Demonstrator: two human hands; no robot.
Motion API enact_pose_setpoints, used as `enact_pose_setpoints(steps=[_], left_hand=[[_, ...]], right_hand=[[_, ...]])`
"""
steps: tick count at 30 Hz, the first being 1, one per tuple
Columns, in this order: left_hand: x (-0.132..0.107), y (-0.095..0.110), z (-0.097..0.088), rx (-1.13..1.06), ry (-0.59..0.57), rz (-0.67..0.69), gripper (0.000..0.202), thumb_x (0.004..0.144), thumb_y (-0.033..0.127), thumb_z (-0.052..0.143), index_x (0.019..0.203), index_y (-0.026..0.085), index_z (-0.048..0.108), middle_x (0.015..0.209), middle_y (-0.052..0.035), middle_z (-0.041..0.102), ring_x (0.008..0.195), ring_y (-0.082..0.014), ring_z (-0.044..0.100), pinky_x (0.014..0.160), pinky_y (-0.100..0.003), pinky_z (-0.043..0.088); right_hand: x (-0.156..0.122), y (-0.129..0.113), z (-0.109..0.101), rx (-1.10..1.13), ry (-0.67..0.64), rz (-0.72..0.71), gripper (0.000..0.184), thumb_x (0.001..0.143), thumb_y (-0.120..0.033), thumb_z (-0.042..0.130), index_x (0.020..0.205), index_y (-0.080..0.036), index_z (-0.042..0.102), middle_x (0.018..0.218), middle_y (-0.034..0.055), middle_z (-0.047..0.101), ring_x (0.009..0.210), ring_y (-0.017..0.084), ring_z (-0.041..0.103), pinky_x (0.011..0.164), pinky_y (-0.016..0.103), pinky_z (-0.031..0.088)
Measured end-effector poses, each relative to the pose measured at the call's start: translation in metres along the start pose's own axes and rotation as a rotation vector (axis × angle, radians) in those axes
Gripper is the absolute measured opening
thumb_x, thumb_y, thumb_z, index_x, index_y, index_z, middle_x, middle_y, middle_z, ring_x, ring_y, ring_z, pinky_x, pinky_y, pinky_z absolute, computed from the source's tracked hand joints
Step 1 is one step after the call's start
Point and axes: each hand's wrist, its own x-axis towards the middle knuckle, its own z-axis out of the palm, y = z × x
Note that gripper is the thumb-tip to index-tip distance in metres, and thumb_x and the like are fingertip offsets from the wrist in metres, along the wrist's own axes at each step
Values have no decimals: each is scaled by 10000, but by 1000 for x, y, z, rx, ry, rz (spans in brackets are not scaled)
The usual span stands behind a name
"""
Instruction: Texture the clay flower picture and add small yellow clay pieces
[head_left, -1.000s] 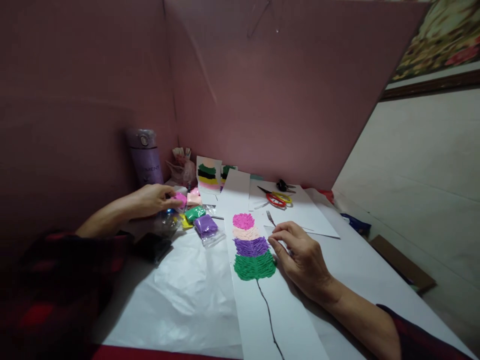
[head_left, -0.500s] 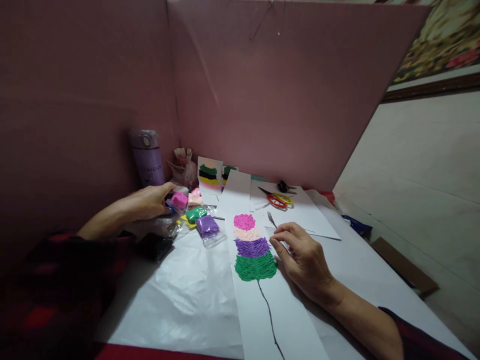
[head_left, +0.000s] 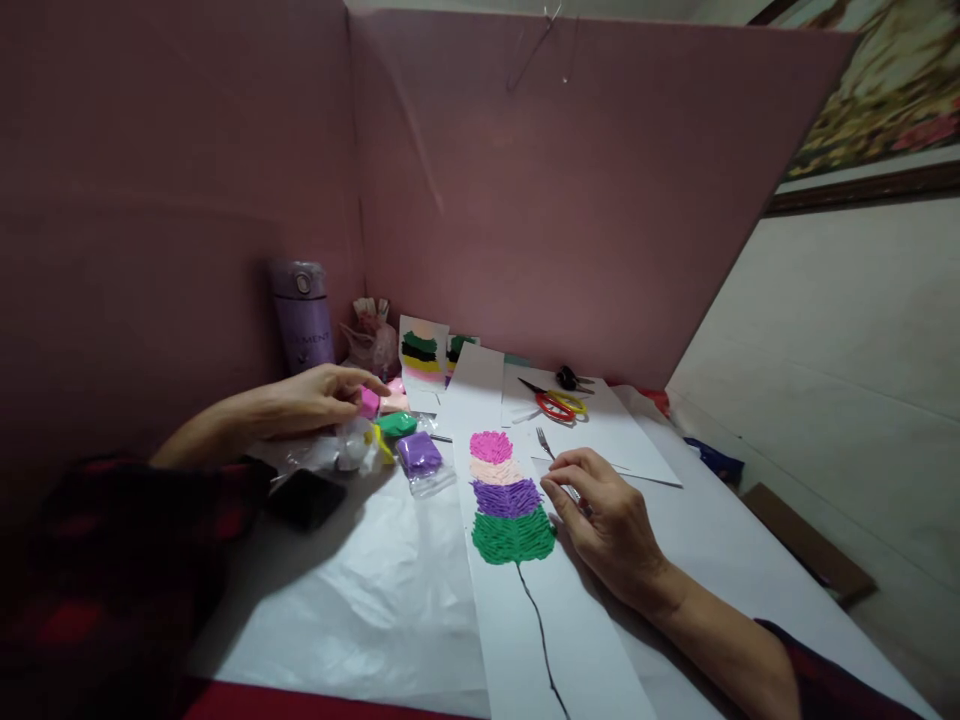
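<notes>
My left hand (head_left: 322,395) hovers above small bags of modelling clay, index finger stretched to the right and thumb beneath, with nothing seen in it. Near its fingertips are pink clay (head_left: 369,402), green clay (head_left: 396,425) and a bagged purple clay (head_left: 420,454). My right hand (head_left: 604,510) is closed beside the clay picture, thumb and index pinched together. A fork (head_left: 543,442) shows its tines past these fingers, its handle running into the hand. The long white paper (head_left: 510,640) carries pink, peach, purple and green (head_left: 514,538) textured clay bands above a drawn black line.
Red and yellow scissors (head_left: 555,404) and keys (head_left: 573,379) lie on white sheets at the back. A purple bottle (head_left: 304,315) and striped clay cards (head_left: 424,355) stand by the pink partition (head_left: 510,200). A black object (head_left: 307,498) lies below my left wrist.
My left hand has shifted right and lifted from the bags at the left, its index finger now reaching over the pink clay. My right hand has stayed in place.
</notes>
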Motion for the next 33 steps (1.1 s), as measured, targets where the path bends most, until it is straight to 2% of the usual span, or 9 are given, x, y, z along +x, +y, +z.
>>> enact_pose_setpoints(steps=[5, 9, 11, 13, 16, 18, 20, 24, 33], left_hand=[[-5, 20, 10, -312, 156, 140, 430, 746, 302, 636, 1172, 238, 647, 815, 2, 563, 676, -123, 509, 569, -223, 399], [3, 40, 44, -722, 66, 272, 474, 724, 254, 677, 1191, 215, 606, 785, 14, 554, 565, -99, 504, 502, -242, 416], [8, 52, 61, -803, -49, 306, 459, 731, 233, 672, 1181, 192, 592, 749, 23, 541, 559, -104, 529, 482, -241, 429], [13, 66, 73, -857, -81, 326, 421, 742, 262, 674, 1145, 175, 588, 741, 24, 544, 568, -113, 548, 451, -235, 433], [20, 83, 87, -868, 45, 331, 409, 703, 277, 716, 1066, 138, 589, 648, 50, 531, 515, -97, 509, 418, -218, 409], [25, 90, 96, -926, 184, 259, 416, 689, 303, 733, 1039, 137, 581, 616, 59, 538, 503, -89, 502, 420, -207, 392], [29, 91, 107, -964, 226, 207, 360, 715, 372, 713, 953, 130, 593, 634, 34, 573, 525, -89, 524, 441, -204, 401], [29, 85, 127, -983, 150, 142, 342, 654, 420, 750, 719, 117, 605, 592, -16, 607, 482, -101, 529, 396, -206, 362], [19, 79, 142, -954, 58, 90, 300, 691, 409, 727, 736, 126, 640, 673, -34, 648, 509, -96, 537, 382, -195, 390]], right_hand=[[2, -2, 2, 96, 19, 51, 186, 921, -237, 534, 792, -178, 654, 863, 81, 623, 781, 195, 614, 564, 275, 495], [11, -17, 0, 450, -10, 146, 265, 916, -407, 547, 897, -179, 681, 901, 87, 631, 746, 183, 595, 545, 275, 491], [19, -27, -1, 717, -87, 323, 395, 905, -531, 513, 1015, -185, 668, 902, 72, 642, 597, 128, 543, 499, 254, 465], [29, -35, -1, 956, -85, 558, 477, 814, -584, 613, 1082, -189, 629, 818, 38, 649, 488, 88, 469, 413, 207, 373], [39, -39, 0, 1060, -8, 793, 435, 621, -517, 805, 755, -155, 604, 561, -41, 535, 385, 41, 317, 345, 170, 210], [40, -36, 2, 1039, 49, 824, 413, 631, -489, 801, 700, -162, 559, 519, -68, 479, 378, 28, 267, 351, 165, 179], [36, -32, 3, 1003, 130, 837, 394, 664, -485, 775, 735, -170, 549, 538, -75, 473, 394, 30, 266, 363, 162, 174], [22, -22, 4, 952, 206, 840, 386, 659, -475, 777, 722, -175, 541, 548, -76, 459, 415, 40, 257, 363, 175, 158], [14, -17, 4, 897, 135, 747, 331, 708, -446, 747, 699, -176, 557, 535, -57, 469, 421, 58, 281, 354, 188, 174]])
